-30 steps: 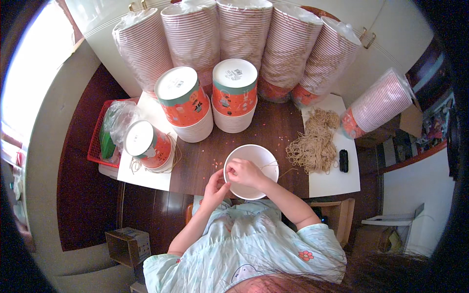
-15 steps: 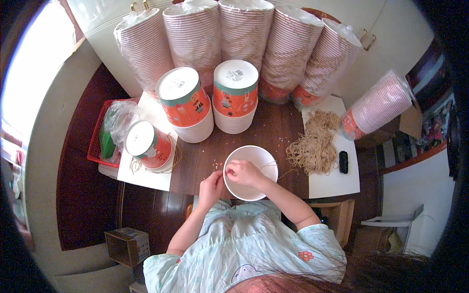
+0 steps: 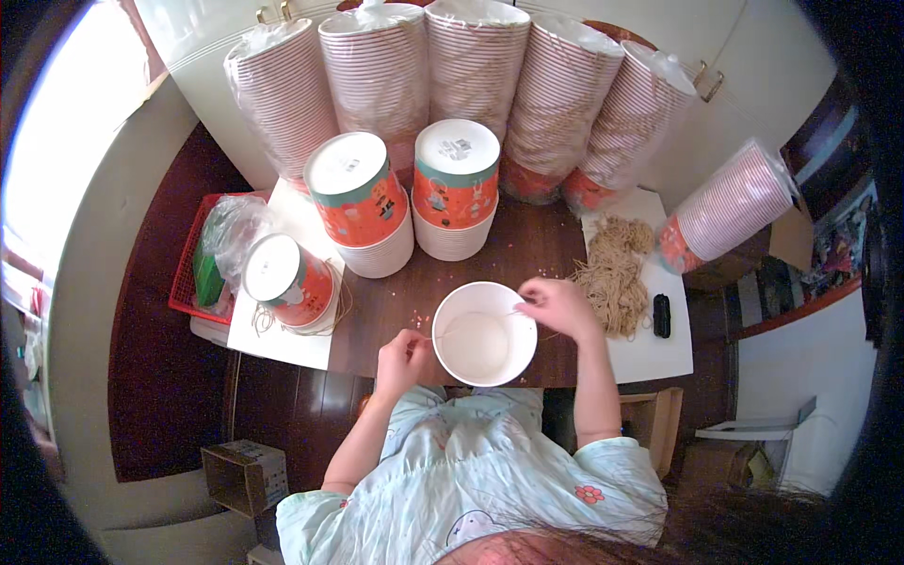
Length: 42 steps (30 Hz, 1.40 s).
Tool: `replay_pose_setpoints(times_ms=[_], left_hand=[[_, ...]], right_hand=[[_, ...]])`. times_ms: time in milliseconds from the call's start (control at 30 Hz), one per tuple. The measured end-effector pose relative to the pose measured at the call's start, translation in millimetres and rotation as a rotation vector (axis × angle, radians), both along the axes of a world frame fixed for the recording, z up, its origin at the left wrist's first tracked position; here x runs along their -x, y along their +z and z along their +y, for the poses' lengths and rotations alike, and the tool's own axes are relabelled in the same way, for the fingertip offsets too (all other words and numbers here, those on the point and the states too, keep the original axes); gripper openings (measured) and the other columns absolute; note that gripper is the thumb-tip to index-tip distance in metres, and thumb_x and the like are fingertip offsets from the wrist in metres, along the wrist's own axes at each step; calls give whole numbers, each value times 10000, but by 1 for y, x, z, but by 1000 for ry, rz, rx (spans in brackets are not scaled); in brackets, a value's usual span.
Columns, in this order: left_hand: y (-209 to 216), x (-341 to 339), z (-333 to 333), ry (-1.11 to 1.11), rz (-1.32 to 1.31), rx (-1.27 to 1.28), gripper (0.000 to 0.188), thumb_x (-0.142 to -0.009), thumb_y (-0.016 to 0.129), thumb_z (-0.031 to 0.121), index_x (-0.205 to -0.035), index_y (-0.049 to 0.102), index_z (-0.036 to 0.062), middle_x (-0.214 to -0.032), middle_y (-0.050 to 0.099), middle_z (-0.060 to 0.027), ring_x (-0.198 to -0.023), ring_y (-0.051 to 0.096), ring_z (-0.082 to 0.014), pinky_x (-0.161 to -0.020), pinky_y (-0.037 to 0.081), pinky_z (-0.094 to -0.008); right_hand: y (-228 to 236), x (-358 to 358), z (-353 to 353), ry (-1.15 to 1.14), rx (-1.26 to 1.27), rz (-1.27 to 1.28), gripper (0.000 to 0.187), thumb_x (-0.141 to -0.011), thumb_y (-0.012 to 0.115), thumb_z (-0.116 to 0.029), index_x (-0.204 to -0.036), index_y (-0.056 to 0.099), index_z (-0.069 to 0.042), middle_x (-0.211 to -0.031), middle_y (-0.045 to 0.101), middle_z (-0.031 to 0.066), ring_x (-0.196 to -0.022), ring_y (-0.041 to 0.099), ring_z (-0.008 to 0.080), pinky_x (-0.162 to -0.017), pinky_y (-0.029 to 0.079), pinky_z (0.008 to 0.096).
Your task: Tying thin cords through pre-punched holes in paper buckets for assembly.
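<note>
A white paper bucket (image 3: 485, 348) stands at the table's near edge, its open mouth facing up. At its left side my left hand (image 3: 403, 360) is closed in a pinch on a thin tan cord (image 3: 441, 336), which crosses the rim to the inside. My right hand (image 3: 557, 307) rests at the upper right rim, thumb and fingers drawn together; whatever is between them is hidden. To the right lies a tangled heap of tan cords (image 3: 617, 278).
Two stacks of orange-printed buckets (image 3: 363, 212) stand upside down beyond. Behind them rise several tall plastic-wrapped bucket stacks (image 3: 377, 75). At left are a smaller upturned bucket (image 3: 299, 282) ringed by cord and a red basket (image 3: 200, 250). A black object (image 3: 662, 315) lies right.
My right hand has moved from inside the bucket's left side across to its upper right rim. My left hand has shifted slightly left and down from the rim.
</note>
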<state>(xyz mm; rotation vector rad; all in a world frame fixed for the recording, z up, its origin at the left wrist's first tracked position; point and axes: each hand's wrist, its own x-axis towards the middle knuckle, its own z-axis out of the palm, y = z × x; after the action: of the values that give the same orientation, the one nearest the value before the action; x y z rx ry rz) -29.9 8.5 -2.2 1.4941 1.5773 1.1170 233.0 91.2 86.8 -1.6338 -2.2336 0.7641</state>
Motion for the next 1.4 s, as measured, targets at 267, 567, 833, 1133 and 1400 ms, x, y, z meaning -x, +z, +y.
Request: replay_pose_setpoints(times_ms=[267, 567, 833, 1133, 1400], left_hand=[[-8, 17, 5, 4, -330, 209, 100, -801, 509, 64, -806, 586, 0, -715, 593, -28, -656, 516, -70, -593, 424, -208], [32, 29, 16, -122, -1154, 200, 55, -785, 445, 16, -745, 471, 45, -897, 596, -150, -846, 551, -192, -804, 412, -288], [64, 24, 27, -189, -1029, 249, 29, -821, 495, 69, -793, 494, 59, -702, 500, -6, -627, 460, -88, -540, 362, -200], [53, -3, 35, -421, -96, 185, 172, -762, 602, 73, -912, 587, -9, -746, 576, -13, -644, 495, -45, -581, 429, -198], [45, 0, 36, -450, -292, 218, 104, -800, 576, 82, -850, 569, -8, -737, 563, 12, -640, 476, -37, -586, 413, -191]], right_hand=[[-22, -74, -3, -364, -307, -382, 284, -734, 623, -301, -904, 617, -75, -822, 606, 102, -788, 570, 272, -714, 448, 364], [-42, 51, -17, 422, -310, 77, 414, -732, 617, -307, -1037, 529, -41, -1049, 529, 150, -977, 516, 283, -835, 415, 381], [-16, 63, -19, 476, 139, -145, 265, -795, 538, -292, -929, 555, -63, -850, 602, 142, -795, 593, 266, -693, 458, 387], [2, 71, -17, 382, -32, 498, 111, -783, 518, -102, -874, 539, -44, -803, 581, 97, -746, 580, 268, -672, 461, 361], [-15, 75, -21, 377, -295, 324, 115, -735, 548, -103, -821, 593, -41, -861, 575, 70, -802, 569, 244, -709, 467, 346]])
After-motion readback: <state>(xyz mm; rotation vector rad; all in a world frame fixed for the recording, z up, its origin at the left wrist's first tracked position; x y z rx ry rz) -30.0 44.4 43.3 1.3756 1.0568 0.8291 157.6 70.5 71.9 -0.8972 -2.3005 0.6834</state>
